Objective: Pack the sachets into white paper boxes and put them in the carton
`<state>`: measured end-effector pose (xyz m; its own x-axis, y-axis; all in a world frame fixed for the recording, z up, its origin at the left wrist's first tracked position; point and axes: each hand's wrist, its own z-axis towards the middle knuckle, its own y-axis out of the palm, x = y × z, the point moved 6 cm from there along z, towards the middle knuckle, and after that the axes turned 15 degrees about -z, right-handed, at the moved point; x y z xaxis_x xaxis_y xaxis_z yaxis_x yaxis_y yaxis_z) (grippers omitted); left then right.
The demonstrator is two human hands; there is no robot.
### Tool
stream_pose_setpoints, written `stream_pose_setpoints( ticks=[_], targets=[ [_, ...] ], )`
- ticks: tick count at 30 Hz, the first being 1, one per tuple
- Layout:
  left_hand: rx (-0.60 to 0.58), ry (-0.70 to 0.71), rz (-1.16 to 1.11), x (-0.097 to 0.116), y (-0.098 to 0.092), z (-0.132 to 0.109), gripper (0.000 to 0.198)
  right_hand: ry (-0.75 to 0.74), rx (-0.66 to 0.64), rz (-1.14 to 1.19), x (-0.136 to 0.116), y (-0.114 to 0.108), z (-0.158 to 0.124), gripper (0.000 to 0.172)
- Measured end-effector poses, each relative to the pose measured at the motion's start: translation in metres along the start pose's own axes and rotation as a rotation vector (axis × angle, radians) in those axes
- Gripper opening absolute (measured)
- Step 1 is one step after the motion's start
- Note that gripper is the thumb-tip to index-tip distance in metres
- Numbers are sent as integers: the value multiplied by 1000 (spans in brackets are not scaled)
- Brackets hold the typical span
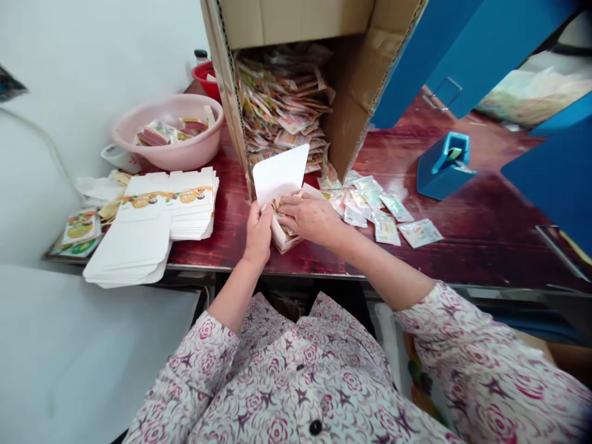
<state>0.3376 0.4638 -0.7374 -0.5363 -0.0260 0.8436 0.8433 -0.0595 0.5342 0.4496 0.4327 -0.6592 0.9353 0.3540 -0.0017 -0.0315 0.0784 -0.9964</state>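
Observation:
A small white carton (280, 173) with its lid flap raised sits on the table near the front edge. Around its left side my left hand (258, 233) is closed, the thumb along the near wall. My right hand (311, 217) lies with fingers stretched over the opening, pressing on small printed sachets (287, 232) inside; part of the contents is hidden under the fingers. Just behind the carton stands a large cardboard box (354, 105), lying open towards me, with a heap of sachets (287, 98) in it. Loose sachets (370, 203) are scattered right of my right hand.
On the left are stacked flat cartons (134, 243) overhanging the table edge, and a pink basin (185, 154) holding packets. A blue tape dispenser (437, 172) stands at right. Blue folders (555, 172) rise along the right side. A red bowl (203, 77) sits behind the basin.

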Motion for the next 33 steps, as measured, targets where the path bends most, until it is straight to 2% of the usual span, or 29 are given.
stream_pose_setpoints(
  ticks=[2,4,7,9,10,11,14,17,21,23,25,27,29,31,33],
  targets=[
    [35,-4,26,1,-1,1,26,-21,15,92,5,-4,0,29],
    [55,-3,44,2,0,2,27,30,84,279,22,-13,-3,27],
    [73,-3,38,2,2,4,25,343,359,585,69,-21,-10,37],
    [93,2,37,0,1,5,23,502,486,795,93,-11,-10,39],
    [102,6,44,0,1,6,22,516,465,932,97,0,-5,39],
    [105,10,53,0,0,7,22,491,387,1087,95,13,1,41],
    [91,16,64,1,-2,4,22,381,117,1485,70,44,12,43],
    [76,14,20,4,-5,-5,22,413,95,1635,54,52,1,40],
    [72,-43,-60,5,-4,-17,25,541,104,1631,46,57,-17,39],
    [81,-51,-61,5,-5,-21,25,610,175,1586,48,59,-22,38],
    [52,27,-16,12,-7,-23,20,613,297,1471,53,56,-27,34],
    [-26,158,68,22,-9,-25,16,490,409,1295,56,47,-31,29],
    [-139,283,191,33,-9,-27,18,295,460,1121,55,35,-35,25],
    [-265,392,365,43,-8,-30,18,136,443,955,54,27,-39,22],
    [-407,497,574,51,-6,-36,18,43,367,750,54,22,-44,15]
  ],
)
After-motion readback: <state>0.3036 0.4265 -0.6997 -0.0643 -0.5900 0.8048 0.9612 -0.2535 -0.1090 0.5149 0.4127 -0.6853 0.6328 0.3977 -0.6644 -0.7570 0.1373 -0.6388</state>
